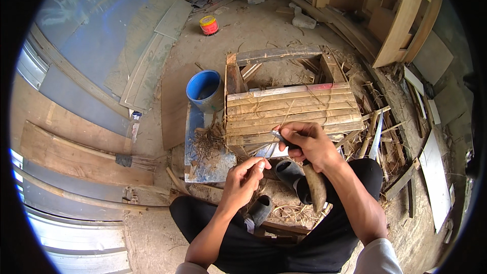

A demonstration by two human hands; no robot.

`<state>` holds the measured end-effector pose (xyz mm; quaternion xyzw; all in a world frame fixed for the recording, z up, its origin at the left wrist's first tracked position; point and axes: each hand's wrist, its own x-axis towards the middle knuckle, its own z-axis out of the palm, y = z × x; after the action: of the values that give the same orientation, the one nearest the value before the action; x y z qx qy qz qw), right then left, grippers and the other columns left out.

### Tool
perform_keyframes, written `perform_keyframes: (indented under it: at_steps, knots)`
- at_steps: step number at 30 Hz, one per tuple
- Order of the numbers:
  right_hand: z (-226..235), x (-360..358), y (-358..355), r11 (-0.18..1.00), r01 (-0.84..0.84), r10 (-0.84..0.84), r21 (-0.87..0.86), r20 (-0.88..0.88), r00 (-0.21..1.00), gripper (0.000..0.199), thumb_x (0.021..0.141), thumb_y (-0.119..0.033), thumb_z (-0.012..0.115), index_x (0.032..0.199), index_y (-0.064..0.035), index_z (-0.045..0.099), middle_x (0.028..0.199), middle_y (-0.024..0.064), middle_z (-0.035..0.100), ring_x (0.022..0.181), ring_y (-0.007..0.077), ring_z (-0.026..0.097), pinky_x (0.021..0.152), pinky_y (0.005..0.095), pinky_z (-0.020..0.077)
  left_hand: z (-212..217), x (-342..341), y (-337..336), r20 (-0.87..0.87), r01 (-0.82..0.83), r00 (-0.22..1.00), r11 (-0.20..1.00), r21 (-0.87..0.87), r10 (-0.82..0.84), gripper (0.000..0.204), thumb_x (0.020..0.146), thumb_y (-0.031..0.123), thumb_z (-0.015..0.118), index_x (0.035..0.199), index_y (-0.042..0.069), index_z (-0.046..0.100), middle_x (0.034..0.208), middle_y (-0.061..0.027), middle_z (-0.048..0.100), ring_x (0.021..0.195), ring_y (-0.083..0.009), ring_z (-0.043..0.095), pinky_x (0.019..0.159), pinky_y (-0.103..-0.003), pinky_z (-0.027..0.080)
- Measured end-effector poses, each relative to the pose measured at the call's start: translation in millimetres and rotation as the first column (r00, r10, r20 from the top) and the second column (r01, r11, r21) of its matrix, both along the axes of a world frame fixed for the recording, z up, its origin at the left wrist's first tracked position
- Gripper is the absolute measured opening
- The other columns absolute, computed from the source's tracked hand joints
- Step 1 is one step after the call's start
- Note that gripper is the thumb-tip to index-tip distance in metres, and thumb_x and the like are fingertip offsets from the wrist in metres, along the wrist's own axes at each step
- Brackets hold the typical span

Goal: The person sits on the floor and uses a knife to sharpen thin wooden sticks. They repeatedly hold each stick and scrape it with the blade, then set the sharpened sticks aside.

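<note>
Head view: blue bucket (204, 90) stands left of slatted wooden bench (304, 107), which fills mid-frame; at centre, right hand (310, 146) grips knife (317, 189), blade toward upper left, handle lower right; left hand (244, 180) pinches thin strip (287, 114) slanting toward upper right; floor (243, 35) dusty, littered; wooden frames (406, 23) at upper right.
</note>
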<state>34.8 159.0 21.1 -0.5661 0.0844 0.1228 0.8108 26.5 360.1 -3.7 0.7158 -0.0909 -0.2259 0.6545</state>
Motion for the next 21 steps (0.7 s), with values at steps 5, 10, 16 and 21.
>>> perform_keyframes:
  at_steps: [5, 10, 16, 21]
  knots:
    - [3, 0, -8, 0.998, 0.039, -0.041, -0.051, -0.049, 0.998, 0.024, 0.096, -0.018, 0.056, 0.110, 0.0005, 0.062, 0.076, 0.0052, 0.060, 0.052, 0.0053, 0.039, 0.043, 0.0187, 0.0292, 0, 0, 0, 0.005, 0.022, 1.000, 1.000, -0.002, -0.022, 0.021, 0.099, 0.021, 0.051, 0.097, 0.003, 0.063, 0.063, 0.0065, 0.038, 0.052, -0.0020, 0.034, 0.047, -0.019, 0.028]
    - [1, 6, -13, 0.992, 0.062, -0.068, -0.106, -0.061, 0.996, 0.017, 0.096, -0.016, 0.055, 0.098, -0.0008, 0.062, 0.075, 0.0040, 0.060, 0.050, 0.0050, 0.038, 0.041, 0.0193, 0.0274, -1, -1, 1, -0.037, 0.029, 0.999, 0.999, -0.023, -0.030, 0.021, 0.099, 0.021, 0.051, 0.097, 0.004, 0.063, 0.062, 0.0067, 0.038, 0.053, -0.0019, 0.034, 0.047, -0.019, 0.028]
    - [13, 18, -71, 0.833, 0.550, -0.553, 0.052, 0.097, 0.828, 0.014, 0.096, -0.013, 0.052, 0.101, -0.0019, 0.060, 0.074, 0.0008, 0.056, 0.054, 0.0040, 0.038, 0.044, 0.0178, 0.0288, -2, -6, 8, -0.047, 0.083, 0.995, 0.995, -0.055, -0.086, 0.021, 0.099, 0.021, 0.050, 0.097, 0.003, 0.062, 0.063, 0.0068, 0.037, 0.053, -0.0017, 0.032, 0.046, -0.019, 0.027]
    - [6, -3, -46, 0.955, 0.280, -0.273, -0.095, 0.082, 0.959, 0.016, 0.097, -0.015, 0.052, 0.103, -0.0026, 0.060, 0.076, 0.0014, 0.059, 0.053, 0.0035, 0.039, 0.045, 0.0180, 0.0301, -5, -2, 6, -0.138, 0.029, 0.989, 0.991, -0.133, -0.048, 0.022, 0.100, 0.021, 0.049, 0.098, 0.002, 0.059, 0.065, 0.0061, 0.036, 0.053, -0.0021, 0.031, 0.046, -0.019, 0.027]
